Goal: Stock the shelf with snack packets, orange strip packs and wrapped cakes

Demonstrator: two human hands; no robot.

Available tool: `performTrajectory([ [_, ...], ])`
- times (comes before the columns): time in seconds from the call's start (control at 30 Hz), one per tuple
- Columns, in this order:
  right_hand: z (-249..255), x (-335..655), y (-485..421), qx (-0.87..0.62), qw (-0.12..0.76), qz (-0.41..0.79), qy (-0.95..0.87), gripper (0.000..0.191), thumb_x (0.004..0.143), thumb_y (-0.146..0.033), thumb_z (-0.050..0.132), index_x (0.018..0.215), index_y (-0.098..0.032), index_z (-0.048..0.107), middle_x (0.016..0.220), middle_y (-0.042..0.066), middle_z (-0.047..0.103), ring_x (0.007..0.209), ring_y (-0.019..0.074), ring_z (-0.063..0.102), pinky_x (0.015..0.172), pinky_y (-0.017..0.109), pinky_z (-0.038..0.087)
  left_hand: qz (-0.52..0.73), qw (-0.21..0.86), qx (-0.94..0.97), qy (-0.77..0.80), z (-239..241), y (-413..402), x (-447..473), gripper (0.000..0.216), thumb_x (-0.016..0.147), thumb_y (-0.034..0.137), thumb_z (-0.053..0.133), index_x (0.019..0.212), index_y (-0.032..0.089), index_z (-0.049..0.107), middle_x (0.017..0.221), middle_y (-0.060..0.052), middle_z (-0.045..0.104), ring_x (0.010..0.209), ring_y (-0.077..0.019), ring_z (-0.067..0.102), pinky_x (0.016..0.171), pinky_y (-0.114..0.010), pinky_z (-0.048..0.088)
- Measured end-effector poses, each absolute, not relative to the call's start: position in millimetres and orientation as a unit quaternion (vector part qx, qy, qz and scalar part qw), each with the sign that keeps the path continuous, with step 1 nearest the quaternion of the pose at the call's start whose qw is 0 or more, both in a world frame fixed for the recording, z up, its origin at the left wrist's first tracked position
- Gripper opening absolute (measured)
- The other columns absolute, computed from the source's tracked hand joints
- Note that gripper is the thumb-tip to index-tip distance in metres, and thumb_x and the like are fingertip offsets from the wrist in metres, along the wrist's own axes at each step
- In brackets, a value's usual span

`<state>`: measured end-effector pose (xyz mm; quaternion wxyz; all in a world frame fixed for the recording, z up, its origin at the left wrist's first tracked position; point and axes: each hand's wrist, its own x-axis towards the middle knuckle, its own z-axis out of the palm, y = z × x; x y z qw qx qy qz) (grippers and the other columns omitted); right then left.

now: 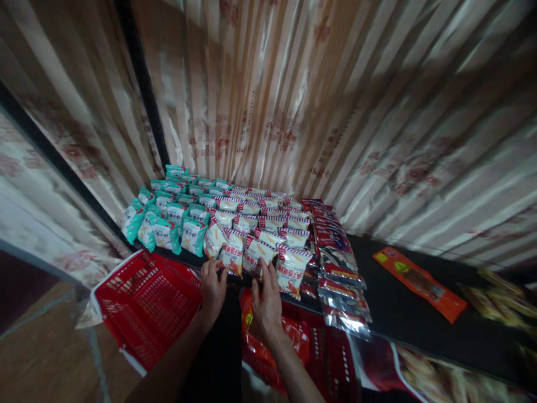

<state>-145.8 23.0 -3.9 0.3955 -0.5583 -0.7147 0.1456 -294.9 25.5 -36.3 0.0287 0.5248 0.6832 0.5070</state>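
The right side of the frame is blurred: the yellowish packets (501, 302) at the right edge smear into streaks, and the printed strip along the bottom right is too soft to read. The lettering on all the packets is too small to make out. Both forearms are cut off by the bottom edge, and the dark gap between them hides whatever lies below. An orange bag (268, 341) lies in the second red basket (331, 358) at bottom centre, half covered by the right wrist.

At lower centre, the left hand (212, 289) rests at the front edge of the black shelf (403, 313), its fingers curled over the lower edge of a white and red snack packet (232, 254). Whether they pinch it or only press on it cannot be told. The right hand (267, 302) is just beside it, fingers spread and pointing up, the tips touching the lower edge of the neighbouring white and red packet (259, 253) without closing around it. Another of the same kind (292, 267) stands just right of those fingertips, untouched.

Both packets belong to the front row of a block of white and red packets at the middle of the frame. Teal packets (168, 215) fill the rows left of it, and silver and dark red pouches (339, 280) run down its right side. A long orange packet (419, 282) lies alone farther right. A red basket (146, 305) sits at lower left, below the shelf edge. Striped, flowered curtain (314, 101) fills the upper frame.
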Motion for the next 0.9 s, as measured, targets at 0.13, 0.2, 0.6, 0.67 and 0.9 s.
performTrajectory([
  [0.13, -5, -146, 26, -0.557, 0.397, 0.149, -0.714, 0.049, 0.091, -0.025, 0.036, 0.141, -0.022, 0.033, 0.142, 0.011, 0.040, 0.137, 0.0246, 0.027, 0.105, 0.048, 0.036, 0.508, 0.025, 0.514, 0.690, -38, 26, -295, 0.019, 0.084, 0.027, 0.051, 0.099, 0.017, 0.054, 0.098, -0.011, 0.056, 0.095, -0.0247, 0.054, 0.081, -0.043, 0.051],
  [0.2, -6, -146, 26, -0.556, 0.399, 0.148, -0.714, 0.050, 0.091, -0.025, 0.036, 0.141, -0.022, 0.031, 0.142, 0.010, 0.040, 0.137, 0.0244, 0.026, 0.105, 0.048, 0.035, 0.517, 0.031, 0.500, 0.694, -39, 25, -295, 0.020, 0.083, 0.027, 0.052, 0.099, 0.016, 0.054, 0.098, -0.011, 0.056, 0.097, -0.0254, 0.054, 0.080, -0.044, 0.051],
  [0.6, 0, -147, 14, -0.554, 0.391, 0.135, -0.722, 0.055, 0.091, -0.021, 0.037, 0.144, -0.026, 0.024, 0.155, 0.009, 0.001, 0.140, 0.0300, 0.013, 0.105, 0.051, 0.036, 0.558, 0.109, 0.446, 0.691, -48, 19, -304, 0.014, 0.081, 0.020, 0.050, 0.092, 0.017, 0.056, 0.099, -0.008, 0.053, 0.081, -0.0170, 0.059, 0.076, -0.038, 0.055],
  [0.67, 2, -143, 8, -0.547, 0.391, 0.115, -0.731, 0.055, 0.091, -0.019, 0.036, 0.144, -0.028, 0.025, 0.155, 0.008, -0.003, 0.140, 0.0306, 0.013, 0.104, 0.051, 0.037, 0.562, 0.104, 0.445, 0.689, -47, 20, -303, 0.013, 0.080, 0.020, 0.051, 0.092, 0.018, 0.056, 0.098, -0.008, 0.053, 0.080, -0.0168, 0.059, 0.075, -0.038, 0.056],
  [0.9, 2, -128, -6, -0.547, 0.362, 0.071, -0.751, 0.047, 0.089, -0.022, 0.042, 0.135, -0.028, 0.043, 0.114, 0.012, 0.056, 0.104, 0.0259, 0.055, 0.082, 0.044, 0.052, 0.566, 0.101, 0.436, 0.693, -41, 17, -298, 0.014, 0.081, 0.021, 0.051, 0.091, 0.016, 0.058, 0.095, -0.007, 0.053, 0.080, -0.0166, 0.058, 0.073, -0.035, 0.055],
])
